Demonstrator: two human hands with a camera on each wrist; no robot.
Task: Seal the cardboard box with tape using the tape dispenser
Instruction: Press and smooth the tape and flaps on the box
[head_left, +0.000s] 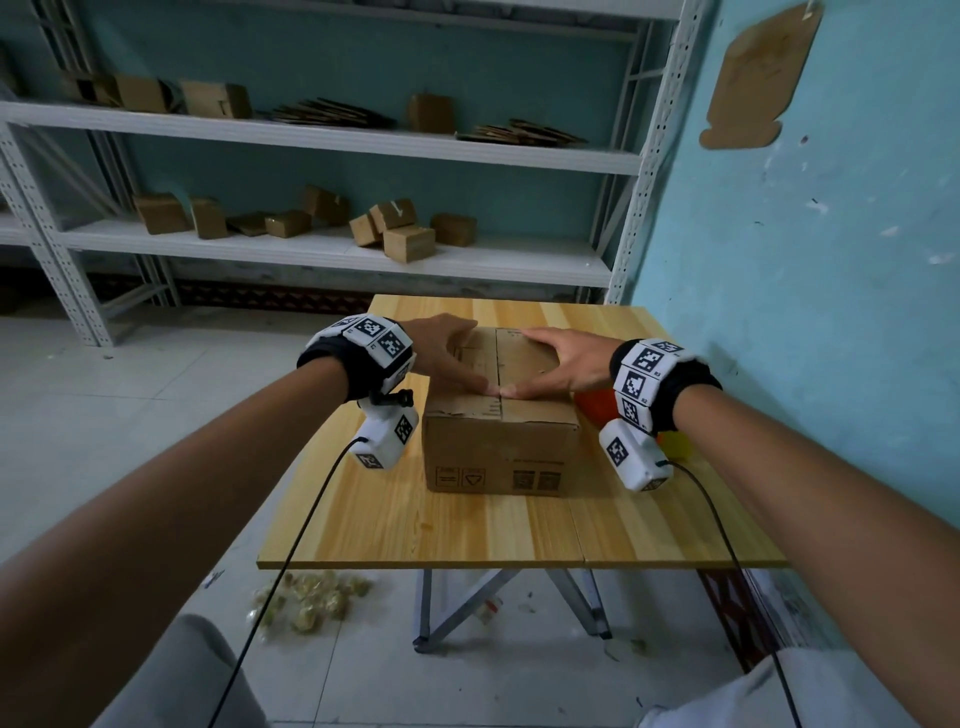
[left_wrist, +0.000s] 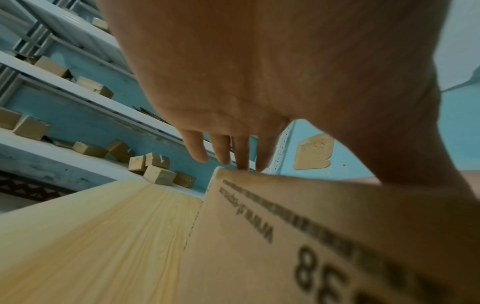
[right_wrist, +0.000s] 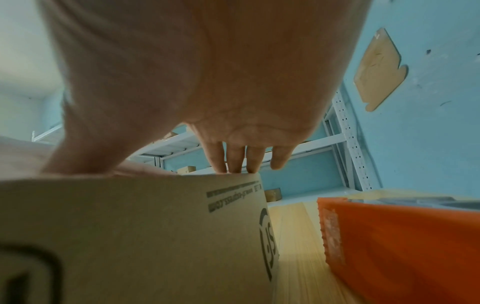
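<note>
A brown cardboard box (head_left: 501, 452) stands on the wooden table (head_left: 467, 525), its two top flaps folded down and meeting at a centre seam. My left hand (head_left: 447, 356) lies flat on the left flap and my right hand (head_left: 563, 364) lies flat on the right flap, thumbs meeting at the near end of the seam. The left wrist view shows straight fingers (left_wrist: 221, 150) reaching over the box (left_wrist: 298, 236). In the right wrist view the fingers (right_wrist: 236, 158) press the box (right_wrist: 155, 226) top. An orange tape dispenser (right_wrist: 402, 246) lies right of the box, partly hidden (head_left: 597, 405) behind my right wrist.
A yellow object (head_left: 675, 444) sits beside the dispenser near the table's right edge. White metal shelving (head_left: 322, 249) with small cardboard boxes stands behind the table. A blue wall (head_left: 831, 260) runs close along the right. Crumpled clear wrap (head_left: 306, 603) litters the floor under the table's front.
</note>
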